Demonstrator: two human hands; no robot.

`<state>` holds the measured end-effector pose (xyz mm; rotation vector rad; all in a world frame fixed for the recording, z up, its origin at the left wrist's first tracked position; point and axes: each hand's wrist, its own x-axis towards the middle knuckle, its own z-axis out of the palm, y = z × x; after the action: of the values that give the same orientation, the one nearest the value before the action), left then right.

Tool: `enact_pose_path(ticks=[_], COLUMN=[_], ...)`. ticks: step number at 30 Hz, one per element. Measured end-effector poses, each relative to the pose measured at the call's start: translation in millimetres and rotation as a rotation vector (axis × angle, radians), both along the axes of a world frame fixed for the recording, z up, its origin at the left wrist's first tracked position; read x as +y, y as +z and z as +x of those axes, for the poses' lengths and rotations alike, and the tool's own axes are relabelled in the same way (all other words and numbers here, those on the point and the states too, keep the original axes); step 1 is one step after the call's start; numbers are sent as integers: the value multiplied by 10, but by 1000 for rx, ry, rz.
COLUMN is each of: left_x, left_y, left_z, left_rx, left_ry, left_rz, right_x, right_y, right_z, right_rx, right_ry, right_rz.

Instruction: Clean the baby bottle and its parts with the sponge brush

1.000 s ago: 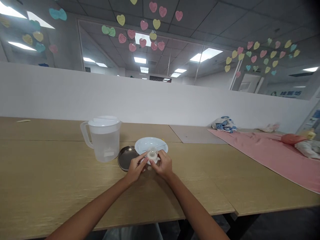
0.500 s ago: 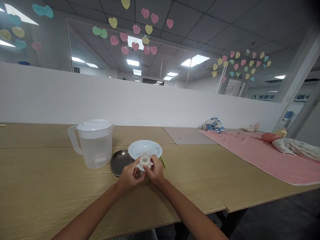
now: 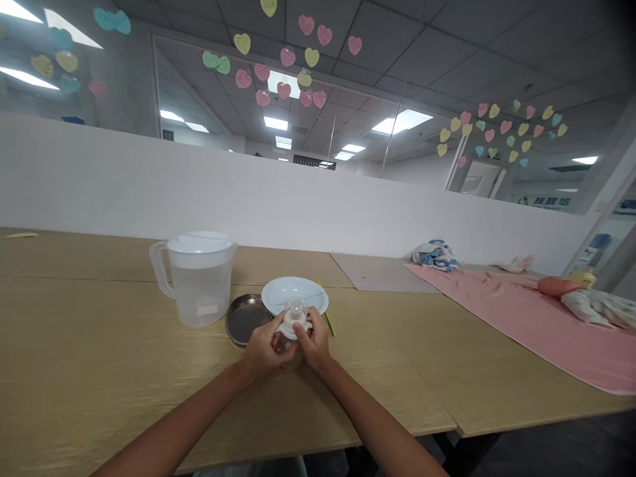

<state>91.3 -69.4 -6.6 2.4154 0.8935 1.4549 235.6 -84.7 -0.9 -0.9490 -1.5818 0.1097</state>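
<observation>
Bottle (image 3: pixel 287 328) is up front, mid-counter, btwn both hands, on the near side of the bowl (image 3: pixel 281 291); it overlaps the bowl's near rim in view. Looks abt upright, clear cap on top, white collar w/ side grips, see-through body below. Can't tell if its base touches the counter (image 3: pixel 124 377).

L hand (image 3: pixel 263 346): fingers curled round the bottle's L side, gripping it. R hand (image 3: pixel 316 338): fingers closed on the R side, thumb pressed on the collar. Both forearms come in from the near edge.

Bowl is lt blue-white, shallow, w/ a thin line across its inside, too small to ID. Dark round pan (image 3: pixel 243 321) sits just L of the bowl, close to the L hand. Yellow-green stick (image 3: pixel 330 324) lies just R of the bowl, near the R hand, partly hidden.

Jug (image 3: pixel 201 291), translucent w/ white top, stands upright L of the pan, handle to the L. Grey mat (image 3: pixel 385 275) is farther back, R of ctr. Pink sheet (image 3: pixel 497 311) covers the far R; blue/white cloth (image 3: pixel 435 255) is bunched at its back L corner.
</observation>
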Motion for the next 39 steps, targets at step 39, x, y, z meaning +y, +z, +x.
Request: enact_pose_path(ticks=[39], left_x=[-3], left_y=[36], left_z=[10], left_rx=[27], left_ry=[-81], left_rz=[-224], right_x=[72], right_y=[-38], right_z=[93], right_rx=[177], right_ry=[-280], right_rz=[280])
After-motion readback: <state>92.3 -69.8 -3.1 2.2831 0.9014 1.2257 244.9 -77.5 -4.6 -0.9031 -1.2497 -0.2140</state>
